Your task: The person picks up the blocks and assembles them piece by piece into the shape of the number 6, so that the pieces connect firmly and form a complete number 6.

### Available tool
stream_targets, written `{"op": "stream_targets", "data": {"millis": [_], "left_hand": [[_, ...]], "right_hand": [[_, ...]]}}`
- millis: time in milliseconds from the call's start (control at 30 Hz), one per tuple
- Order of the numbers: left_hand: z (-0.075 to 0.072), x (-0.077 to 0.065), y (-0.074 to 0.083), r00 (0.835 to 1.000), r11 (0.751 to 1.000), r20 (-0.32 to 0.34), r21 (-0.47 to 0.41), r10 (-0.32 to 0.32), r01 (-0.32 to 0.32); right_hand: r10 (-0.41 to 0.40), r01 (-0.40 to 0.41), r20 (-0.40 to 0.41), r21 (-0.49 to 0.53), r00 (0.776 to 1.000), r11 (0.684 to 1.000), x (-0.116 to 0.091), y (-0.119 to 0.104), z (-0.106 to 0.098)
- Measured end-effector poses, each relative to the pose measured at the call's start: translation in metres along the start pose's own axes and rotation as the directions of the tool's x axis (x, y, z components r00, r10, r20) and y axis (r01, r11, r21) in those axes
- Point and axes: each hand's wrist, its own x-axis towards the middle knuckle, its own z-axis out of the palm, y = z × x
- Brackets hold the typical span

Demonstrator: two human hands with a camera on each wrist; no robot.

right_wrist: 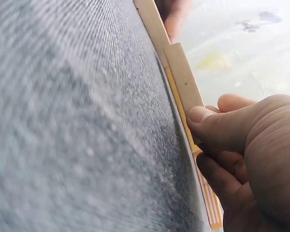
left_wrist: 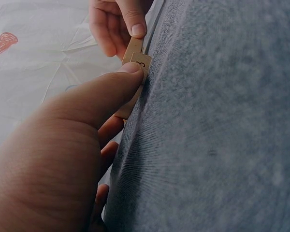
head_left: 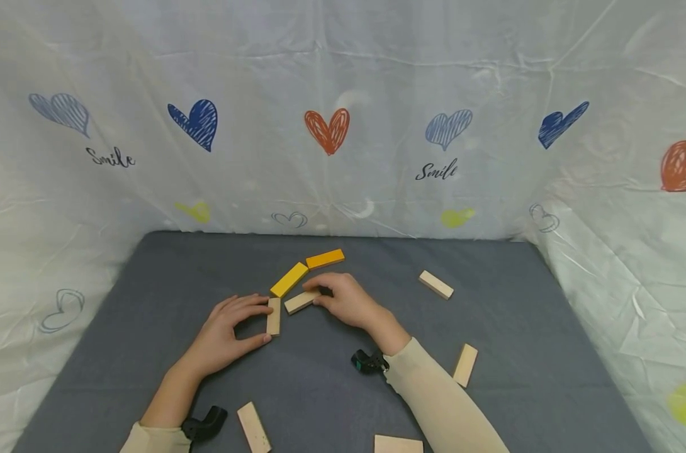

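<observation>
My left hand (head_left: pixel 221 336) holds a plain wooden block (head_left: pixel 273 318) by its two ends, thumb at the near end and fingertips at the far end. A dark printed mark shows on that block's end beside the thumb in the left wrist view. Just to the right, my right hand (head_left: pixel 348 303) pinches a second plain block (head_left: pixel 299 302) between thumb and fingers, tilted in the head view. Behind them lies a yellow block (head_left: pixel 289 280), its lower end close to the left-hand block. An orange block (head_left: pixel 325 258) adjoins its upper end.
More plain blocks lie around on the grey cloth (head_left: pixel 518 314): one at the back right (head_left: pixel 436 284), another right block (head_left: pixel 465 365) beside my right sleeve, and two near the front edge. A white curtain (head_left: pixel 377 75) with printed hearts hangs behind the table.
</observation>
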Motion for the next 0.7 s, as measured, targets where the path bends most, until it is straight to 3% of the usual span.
{"op": "stream_targets", "data": {"millis": [700], "left_hand": [[-0.0012,0.0000,0.0012,1.000,1.000,-0.004,0.001,-0.001,0.001]], "right_hand": [[0.003,-0.002,0.043,-0.013,0.999,1.000,0.0027,-0.0052,0.0041]]}}
